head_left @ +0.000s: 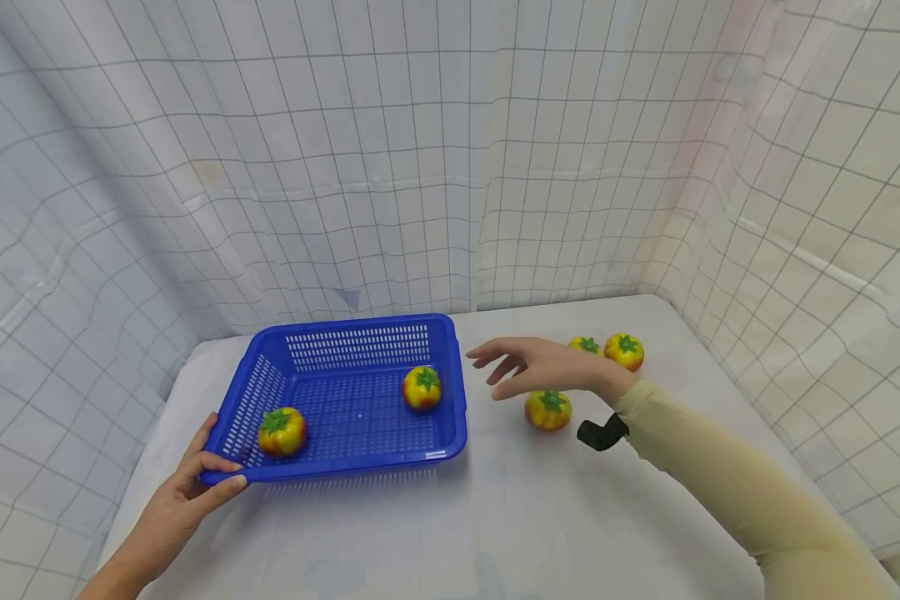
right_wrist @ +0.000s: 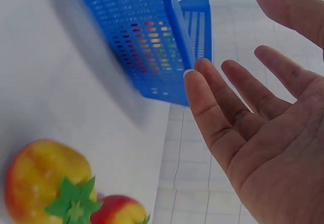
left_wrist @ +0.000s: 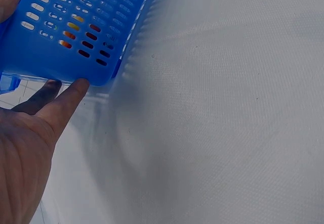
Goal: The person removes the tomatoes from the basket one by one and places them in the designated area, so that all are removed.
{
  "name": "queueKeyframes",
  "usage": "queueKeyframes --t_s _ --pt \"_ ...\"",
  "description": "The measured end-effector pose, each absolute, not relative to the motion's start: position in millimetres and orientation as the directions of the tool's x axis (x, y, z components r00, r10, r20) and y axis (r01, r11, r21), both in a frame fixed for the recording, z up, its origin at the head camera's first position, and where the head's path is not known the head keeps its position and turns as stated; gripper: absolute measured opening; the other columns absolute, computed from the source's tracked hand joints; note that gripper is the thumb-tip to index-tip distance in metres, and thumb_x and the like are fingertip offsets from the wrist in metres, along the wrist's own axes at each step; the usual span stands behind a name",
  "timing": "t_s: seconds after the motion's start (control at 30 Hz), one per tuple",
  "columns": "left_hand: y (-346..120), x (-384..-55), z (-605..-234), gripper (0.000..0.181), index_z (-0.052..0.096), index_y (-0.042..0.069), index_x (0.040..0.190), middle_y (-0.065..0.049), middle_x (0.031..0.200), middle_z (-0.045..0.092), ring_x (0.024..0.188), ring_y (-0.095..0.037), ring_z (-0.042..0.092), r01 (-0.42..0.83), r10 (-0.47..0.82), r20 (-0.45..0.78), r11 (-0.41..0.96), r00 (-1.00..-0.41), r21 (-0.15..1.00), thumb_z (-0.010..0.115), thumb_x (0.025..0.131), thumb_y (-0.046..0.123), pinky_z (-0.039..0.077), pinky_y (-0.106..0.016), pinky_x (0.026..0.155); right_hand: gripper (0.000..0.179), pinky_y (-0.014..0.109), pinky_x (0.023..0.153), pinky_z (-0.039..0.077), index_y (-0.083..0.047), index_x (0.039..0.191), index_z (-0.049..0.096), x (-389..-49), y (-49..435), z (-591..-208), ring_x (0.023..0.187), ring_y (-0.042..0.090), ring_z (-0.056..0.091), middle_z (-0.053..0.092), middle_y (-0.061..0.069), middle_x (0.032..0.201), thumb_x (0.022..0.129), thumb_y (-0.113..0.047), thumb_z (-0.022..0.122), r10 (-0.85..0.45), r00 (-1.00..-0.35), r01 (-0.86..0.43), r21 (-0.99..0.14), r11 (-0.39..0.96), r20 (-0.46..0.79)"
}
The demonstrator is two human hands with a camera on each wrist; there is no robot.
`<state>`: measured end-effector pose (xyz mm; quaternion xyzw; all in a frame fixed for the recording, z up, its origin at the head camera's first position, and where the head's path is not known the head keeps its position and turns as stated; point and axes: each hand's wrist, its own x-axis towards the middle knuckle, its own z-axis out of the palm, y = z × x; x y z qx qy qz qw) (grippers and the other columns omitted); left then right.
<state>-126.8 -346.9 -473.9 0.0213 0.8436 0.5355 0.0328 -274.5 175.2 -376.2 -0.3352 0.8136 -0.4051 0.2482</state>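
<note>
A blue perforated plastic basket [head_left: 345, 471] stands on the left part of the table. My left hand [head_left: 180, 497] grips its near left corner, and in the left wrist view fingertips [left_wrist: 80, 85] press against the basket's outer side. Inside lie two yellow-and-red tomatoes with green leafy tops, one tomato [head_left: 282, 432] at the left and another tomato [head_left: 422, 388] by the right wall. My right hand [head_left: 543, 367] hovers just right of the basket, holding nothing, its fingers spread and slightly bent. Below its wrist sits a tomato [head_left: 548, 411] on the table.
Two more tomatoes lie farther back on the right: one tomato [head_left: 624, 352] in full view, the other tomato [head_left: 587, 343] partly behind my right hand. White checked curtains [head_left: 420, 167] enclose the white-covered table [head_left: 495, 517] at the back and both sides.
</note>
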Motion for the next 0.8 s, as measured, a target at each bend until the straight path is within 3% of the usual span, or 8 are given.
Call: queueKeyframes --t_s 0.13,0.37,0.63,0.8 --pt "-346.7 -126.7 -474.1 0.031 0.053 -0.003 0.120 0.021 0.167 -0.016 0.145 -0.063 -0.004 0.004 0.074 -0.030 0.424 -0.997 0.906 0.061 0.105 0.023 0.042 -0.004 0.084 0.065 0.036 0.098 0.051 -0.023 0.150 0.050 -274.9 160.1 -375.3 0.123 0.024 0.062 0.057 -0.002 0.141 0.093 -0.037 0.076 -0.766 -0.629 -0.348 -0.834 0.427 -0.130" --pt "-345.8 -126.3 -473.7 0.032 0.053 -0.003 0.121 0.022 0.166 -0.016 0.145 -0.063 -0.004 -0.001 0.065 -0.033 0.437 -0.997 0.900 0.061 0.105 0.024 0.041 -0.004 0.084 0.060 0.035 0.098 0.051 -0.032 0.147 0.051 -274.9 135.5 -376.3 0.123 0.022 0.061 0.056 -0.002 0.142 0.093 -0.034 0.077 -0.788 -0.598 -0.342 -0.843 0.415 -0.145" --pt "-345.8 -125.6 -472.4 0.031 0.053 -0.004 0.120 0.020 0.167 -0.016 0.144 -0.064 -0.004 0.005 0.071 -0.027 0.425 -0.997 0.905 0.060 0.105 0.023 0.041 -0.004 0.084 0.065 0.032 0.099 0.051 -0.027 0.152 0.046 -275.4 109.9 -377.7 0.126 0.025 0.058 0.052 0.009 0.149 0.094 -0.034 0.075 -0.830 -0.538 -0.393 -0.826 0.405 -0.151" --pt "-346.8 -126.2 -472.2 0.030 0.054 -0.003 0.120 0.020 0.167 -0.015 0.145 -0.063 -0.004 0.004 0.074 -0.030 0.428 -0.997 0.904 0.060 0.106 0.023 0.041 -0.004 0.084 0.065 0.030 0.095 0.053 -0.027 0.152 0.046 -279.0 93.9 -376.5 0.129 0.027 0.056 0.052 0.006 0.148 0.094 -0.034 0.075 -0.846 -0.508 -0.400 -0.826 0.397 -0.161"
